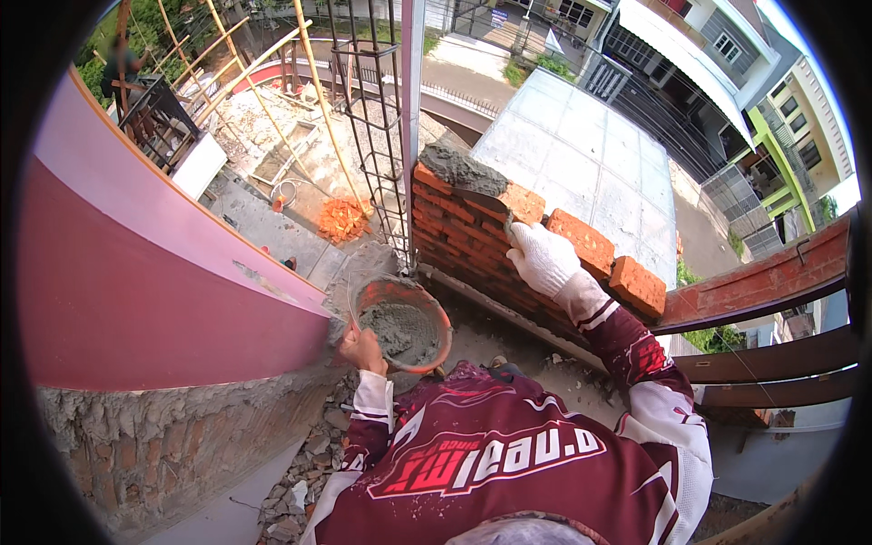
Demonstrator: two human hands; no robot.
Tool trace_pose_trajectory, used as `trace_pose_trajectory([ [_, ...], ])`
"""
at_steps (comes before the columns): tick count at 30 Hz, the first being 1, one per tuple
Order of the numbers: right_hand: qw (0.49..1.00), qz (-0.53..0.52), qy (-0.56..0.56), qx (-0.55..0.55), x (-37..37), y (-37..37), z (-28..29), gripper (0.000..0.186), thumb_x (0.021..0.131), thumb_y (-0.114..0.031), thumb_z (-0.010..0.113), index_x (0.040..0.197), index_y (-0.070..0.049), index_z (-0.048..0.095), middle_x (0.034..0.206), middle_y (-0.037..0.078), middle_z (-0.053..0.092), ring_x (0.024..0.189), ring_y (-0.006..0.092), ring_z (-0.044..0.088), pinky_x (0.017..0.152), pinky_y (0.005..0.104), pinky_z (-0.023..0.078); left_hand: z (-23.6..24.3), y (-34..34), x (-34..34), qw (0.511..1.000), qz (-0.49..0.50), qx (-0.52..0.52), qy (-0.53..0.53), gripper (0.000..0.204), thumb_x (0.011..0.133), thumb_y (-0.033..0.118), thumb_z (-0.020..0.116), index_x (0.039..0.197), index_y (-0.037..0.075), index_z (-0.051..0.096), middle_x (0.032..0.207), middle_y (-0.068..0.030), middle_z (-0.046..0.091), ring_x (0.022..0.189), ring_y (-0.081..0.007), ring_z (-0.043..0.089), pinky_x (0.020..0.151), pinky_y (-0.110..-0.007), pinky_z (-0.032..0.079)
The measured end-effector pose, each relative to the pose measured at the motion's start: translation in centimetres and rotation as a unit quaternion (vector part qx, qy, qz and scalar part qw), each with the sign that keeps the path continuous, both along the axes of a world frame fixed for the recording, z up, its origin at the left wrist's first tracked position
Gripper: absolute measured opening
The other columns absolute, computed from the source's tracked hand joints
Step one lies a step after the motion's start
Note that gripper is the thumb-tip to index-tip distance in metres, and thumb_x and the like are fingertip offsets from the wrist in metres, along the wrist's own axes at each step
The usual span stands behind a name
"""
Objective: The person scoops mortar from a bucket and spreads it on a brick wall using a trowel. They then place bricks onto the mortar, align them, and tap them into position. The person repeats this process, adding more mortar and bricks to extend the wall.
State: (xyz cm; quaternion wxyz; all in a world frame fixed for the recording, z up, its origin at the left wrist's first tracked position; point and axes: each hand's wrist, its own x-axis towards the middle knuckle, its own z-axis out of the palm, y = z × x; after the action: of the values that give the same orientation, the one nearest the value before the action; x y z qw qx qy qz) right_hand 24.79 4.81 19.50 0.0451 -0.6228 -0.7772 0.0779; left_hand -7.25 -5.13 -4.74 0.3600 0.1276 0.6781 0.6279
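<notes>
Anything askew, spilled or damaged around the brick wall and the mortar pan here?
Only rubble: broken brick and mortar bits litter the floor under the left hand. The mortar pan sits level; the brick courses look even.

Trowel (481, 200), dark blade lying flat on the grey mortar bed (459, 168) atop the stepped red brick wall (472, 245); round orange pan (404, 322), part-full of wet grey mortar, sits upright just beside the wall's foot.
</notes>
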Motion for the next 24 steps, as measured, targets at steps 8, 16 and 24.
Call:
trace_pose_trajectory([
  [8, 0.963, 0.003, -0.151, 0.224, 3.0, 9.5, 12.8, 0.019, 0.090, -0.013, 0.067, 0.109, -0.009, 0.067, 0.095, 0.015, 0.069, 0.087, 0.0365, 0.071, 0.075, 0.0493, 0.056, -1.4, -1.6, -1.0, 0.998, 0.025, 0.011, 0.052, 0.050, 0.071, -0.010, 0.057, 0.120, -0.011, 0.067, 0.094, -0.0040, 0.068, 0.073, -0.0100, 0.059, 0.063, -0.025, 0.045],
  [16, 0.867, 0.214, -0.424, 0.151, 2.0, 21.8, 1.3, 0.014, 0.082, -0.016, 0.068, 0.090, -0.012, 0.079, 0.093, 0.010, 0.072, 0.097, 0.0309, 0.071, 0.084, 0.0495, 0.051, 1.7, -2.6, 0.0, 0.998, 0.024, 0.021, -0.045, 0.054, 0.069, -0.007, 0.052, 0.118, -0.006, 0.074, 0.103, -0.0022, 0.073, 0.079, -0.0088, 0.062, 0.068, -0.023, 0.046],
  [24, 0.856, 0.162, -0.471, 0.139, -0.5, 23.9, -1.1, 0.020, 0.083, -0.020, 0.071, 0.096, -0.011, 0.082, 0.098, 0.012, 0.075, 0.100, 0.0322, 0.069, 0.087, 0.0537, 0.047, 1.8, -3.6, -0.2, 0.999, 0.036, 0.018, -0.029, 0.051, 0.070, -0.007, 0.051, 0.116, -0.007, 0.074, 0.100, -0.0039, 0.073, 0.078, -0.0091, 0.062, 0.067, -0.023, 0.047],
])
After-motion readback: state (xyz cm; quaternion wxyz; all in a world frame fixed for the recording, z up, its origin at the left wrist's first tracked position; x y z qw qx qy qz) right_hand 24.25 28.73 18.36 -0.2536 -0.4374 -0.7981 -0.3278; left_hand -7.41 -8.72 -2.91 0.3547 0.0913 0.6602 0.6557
